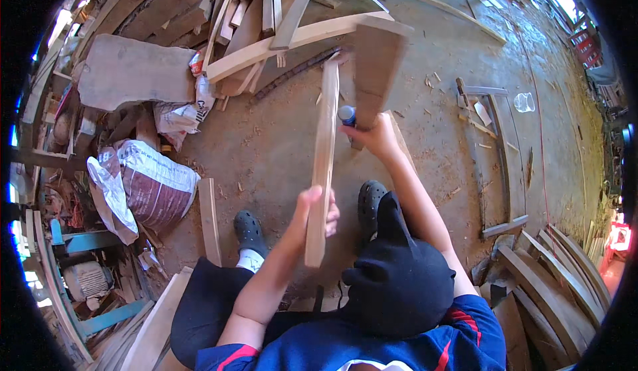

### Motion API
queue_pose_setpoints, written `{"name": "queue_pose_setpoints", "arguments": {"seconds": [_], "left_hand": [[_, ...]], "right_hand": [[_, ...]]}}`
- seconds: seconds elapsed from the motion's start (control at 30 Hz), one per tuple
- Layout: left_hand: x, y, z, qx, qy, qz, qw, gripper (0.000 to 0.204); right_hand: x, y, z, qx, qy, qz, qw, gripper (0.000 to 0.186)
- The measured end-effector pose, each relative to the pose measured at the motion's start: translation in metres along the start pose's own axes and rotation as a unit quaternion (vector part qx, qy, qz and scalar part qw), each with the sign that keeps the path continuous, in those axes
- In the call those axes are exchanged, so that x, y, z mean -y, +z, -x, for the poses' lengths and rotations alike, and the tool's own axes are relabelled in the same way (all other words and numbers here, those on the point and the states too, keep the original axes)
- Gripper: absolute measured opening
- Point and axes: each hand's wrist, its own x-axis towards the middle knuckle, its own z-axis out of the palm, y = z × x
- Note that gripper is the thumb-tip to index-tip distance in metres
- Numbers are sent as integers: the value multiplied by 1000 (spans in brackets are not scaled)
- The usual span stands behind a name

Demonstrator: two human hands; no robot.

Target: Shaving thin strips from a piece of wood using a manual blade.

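Note:
My left hand (pixel 315 217) is closed around the lower part of a long, narrow wooden strip (pixel 324 138), which points away from me. To its right, my right hand (pixel 377 137) grips the near end of a wider, darker wooden board (pixel 379 65), raised and slightly blurred at its far end. Beside the right thumb shows a small blue thing with a round greyish end (pixel 346 114); I cannot tell whether it is held or lies behind. The strip and board stand apart, nearly side by side.
Scrap wood (pixel 266 12) is heaped at the far left, near a flat slab (pixel 139 72) and a printed sack (pixel 153 185). A wooden frame (pixel 498 165) lies on the floor at right. Curved planks (pixel 545 284) are stacked at the near right. A motor (pixel 88 282) sits at left.

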Motion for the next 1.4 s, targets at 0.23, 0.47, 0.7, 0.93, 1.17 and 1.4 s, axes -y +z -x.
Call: {"name": "queue_pose_setpoints", "arguments": {"seconds": [0.23, 0.47, 0.7, 0.93, 1.17, 1.4], "left_hand": [[4, 8, 11, 135, 232, -64, 961, 57], [-2, 15, 2, 81, 23, 44, 996, 52], [0, 7, -4, 147, 43, 48, 987, 60], [-3, 7, 2, 240, 194, -1, 951, 55], [-16, 14, 4, -28, -35, -14, 999, 50], [-17, 15, 2, 201, 143, 19, 969, 60]], "right_hand": [[-4, -5, 2, 7, 4, -4, 1000, 35], [2, -4, 4, 21, 2, 3, 1000, 27], [-10, 1, 3, 4, -16, -2, 1000, 34], [-7, -1, 4, 33, 4, -2, 999, 33], [-4, 1, 1, 25, -41, -49, 998, 31], [-18, 3, 2, 83, -34, -85, 992, 35]]}}
